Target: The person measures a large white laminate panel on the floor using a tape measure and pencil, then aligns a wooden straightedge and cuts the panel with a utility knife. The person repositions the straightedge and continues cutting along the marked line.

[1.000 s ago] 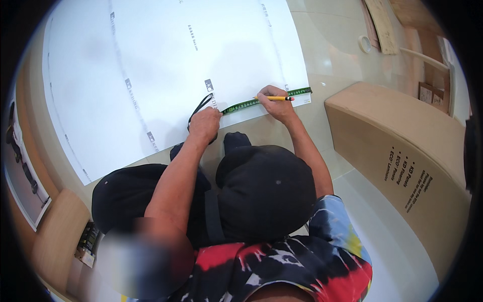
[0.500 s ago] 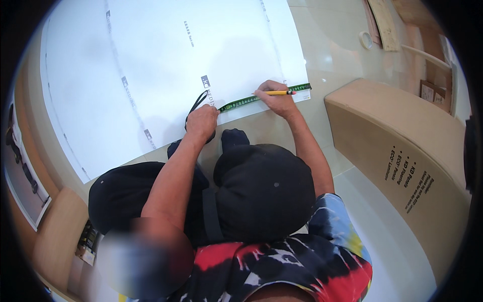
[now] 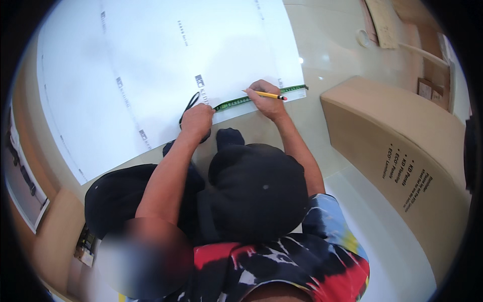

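A tape measure's green blade (image 3: 232, 103) lies across the near right part of a large white sheet (image 3: 151, 55), reaching to the sheet's right edge. My left hand (image 3: 197, 122) is closed round the tape measure's body at the left end of the blade; the body is mostly hidden, and a black wrist strap (image 3: 188, 106) loops out beside it. Farther right, my right hand (image 3: 265, 102) grips a yellow pencil (image 3: 267, 94) with a reddish end, its tip pointing left, just above the blade. The fingers of this hand cover part of the blade.
A large brown cardboard box (image 3: 377, 105) stands on the tiled floor to the right. Farther back lie a roll of tape (image 3: 362, 38) and wooden boards (image 3: 381, 25). My bent knees (image 3: 256, 191) are close behind the sheet's near edge. A framed picture (image 3: 25, 176) is at the far left.
My right hand has shifted slightly left along the blade, and the pencil has tilted, its reddish end lower. My left hand keeps its hold on the tape measure. The whole view has shifted a little.
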{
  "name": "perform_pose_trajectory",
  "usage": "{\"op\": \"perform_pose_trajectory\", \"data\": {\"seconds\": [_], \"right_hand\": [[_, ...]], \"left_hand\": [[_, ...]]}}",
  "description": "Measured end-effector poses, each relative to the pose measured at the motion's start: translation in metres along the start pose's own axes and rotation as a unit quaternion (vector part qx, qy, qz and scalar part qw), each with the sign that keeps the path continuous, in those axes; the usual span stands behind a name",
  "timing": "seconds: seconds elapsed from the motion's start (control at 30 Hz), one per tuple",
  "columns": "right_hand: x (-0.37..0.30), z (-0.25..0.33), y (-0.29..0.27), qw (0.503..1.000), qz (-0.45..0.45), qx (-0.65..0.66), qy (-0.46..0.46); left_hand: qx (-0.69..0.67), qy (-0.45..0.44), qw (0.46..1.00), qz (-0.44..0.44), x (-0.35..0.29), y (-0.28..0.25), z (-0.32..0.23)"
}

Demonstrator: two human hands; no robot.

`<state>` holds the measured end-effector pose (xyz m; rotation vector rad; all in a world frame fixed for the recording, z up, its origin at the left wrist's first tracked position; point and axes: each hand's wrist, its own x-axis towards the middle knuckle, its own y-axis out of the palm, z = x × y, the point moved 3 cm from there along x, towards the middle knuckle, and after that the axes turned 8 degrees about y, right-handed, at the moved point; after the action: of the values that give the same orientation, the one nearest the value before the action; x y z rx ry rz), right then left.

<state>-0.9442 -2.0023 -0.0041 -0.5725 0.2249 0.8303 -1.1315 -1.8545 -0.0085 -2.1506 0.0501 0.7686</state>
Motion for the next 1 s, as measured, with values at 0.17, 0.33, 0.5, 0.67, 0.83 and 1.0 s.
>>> {"op": "perform_pose_trajectory", "data": {"seconds": [0.17,0.33,0.5,0.67,0.83,1.0], "right_hand": [[-0.019,0.008,0.003,0.999,-0.03,0.042,0.015],[-0.03,0.007,-0.003,0.997,-0.051,0.06,0.028],[-0.022,0.002,-0.011,0.998,-0.026,0.043,0.048],[-0.004,-0.004,-0.006,0.997,-0.014,-0.032,0.063],[-0.003,0.003,0.002,0.998,0.012,-0.004,0.056],[-0.008,0.004,0.007,0.998,0.027,-0.032,0.042]], "left_hand": [[0.005,0.004,1.0,-0.006,0.008,0.003,-0.012],[0.004,0.003,1.0,-0.016,0.003,0.003,-0.009],[0.007,0.004,1.0,-0.019,-0.001,0.003,-0.002],[0.0,-0.014,1.0,-0.01,-0.002,0.004,-0.001],[-0.025,-0.049,0.998,0.018,-0.006,0.006,-0.003],[-0.037,-0.056,0.998,0.012,-0.006,0.009,-0.002]]}}
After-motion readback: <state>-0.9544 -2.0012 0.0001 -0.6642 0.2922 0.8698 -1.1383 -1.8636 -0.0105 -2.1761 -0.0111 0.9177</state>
